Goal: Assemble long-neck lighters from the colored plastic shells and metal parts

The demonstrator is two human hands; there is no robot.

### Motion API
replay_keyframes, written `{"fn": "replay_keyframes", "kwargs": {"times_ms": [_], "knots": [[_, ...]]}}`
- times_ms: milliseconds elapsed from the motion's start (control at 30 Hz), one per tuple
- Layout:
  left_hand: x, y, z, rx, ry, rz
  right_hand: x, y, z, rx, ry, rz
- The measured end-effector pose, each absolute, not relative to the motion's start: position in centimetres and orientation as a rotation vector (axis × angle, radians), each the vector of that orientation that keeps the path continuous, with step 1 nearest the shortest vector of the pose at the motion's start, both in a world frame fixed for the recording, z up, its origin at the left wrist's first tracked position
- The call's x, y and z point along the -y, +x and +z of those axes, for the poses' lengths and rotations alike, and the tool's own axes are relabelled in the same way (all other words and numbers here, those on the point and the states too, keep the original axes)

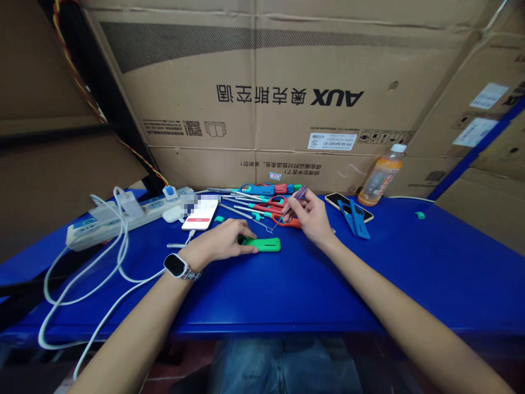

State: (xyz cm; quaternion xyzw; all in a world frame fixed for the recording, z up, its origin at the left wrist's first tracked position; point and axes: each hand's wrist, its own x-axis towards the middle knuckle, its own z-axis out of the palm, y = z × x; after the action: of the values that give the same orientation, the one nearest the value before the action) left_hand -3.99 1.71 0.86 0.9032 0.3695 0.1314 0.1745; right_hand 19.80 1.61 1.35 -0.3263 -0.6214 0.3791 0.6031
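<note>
My left hand (227, 239) is closed with thumb and fingers around the left end of a green lighter casing (266, 244) lying on the blue table. A thin metal tube (175, 245) shows left of the wrist; my hand hides whether it joins the casing. My right hand (310, 216) is raised above the table and pinches a translucent purple piece (301, 192). A thin wire-like length slants down from that piece toward the casing. Behind both hands lies a pile of long-nosed lighters, among them a blue lighter (262, 189) and a red lighter (270, 208).
A phone (200, 213) and a white power strip (88, 229) with looping cables are at the left. Blue casing pieces (356, 220) lie on a second phone (336, 200) at the right, near a bottle of orange drink (379, 178). Cardboard (262, 126) walls the back.
</note>
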Motion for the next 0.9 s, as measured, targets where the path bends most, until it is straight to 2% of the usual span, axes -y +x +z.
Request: {"fn": "replay_keyframes", "kwargs": {"times_ms": [167,333,900], "knots": [[-0.6,-2.5,1.1,-1.129,2.663,0.446,-1.3,19.9,1.3,1.486,-0.798,0.882],[-0.3,-0.7,0.2,-1.022,2.66,0.441,-0.7,20.0,1.0,1.557,-0.829,0.824],[-0.8,-1.3,0.1,-1.037,2.584,0.473,-0.5,19.5,0.4,1.64,-0.822,0.809]]}}
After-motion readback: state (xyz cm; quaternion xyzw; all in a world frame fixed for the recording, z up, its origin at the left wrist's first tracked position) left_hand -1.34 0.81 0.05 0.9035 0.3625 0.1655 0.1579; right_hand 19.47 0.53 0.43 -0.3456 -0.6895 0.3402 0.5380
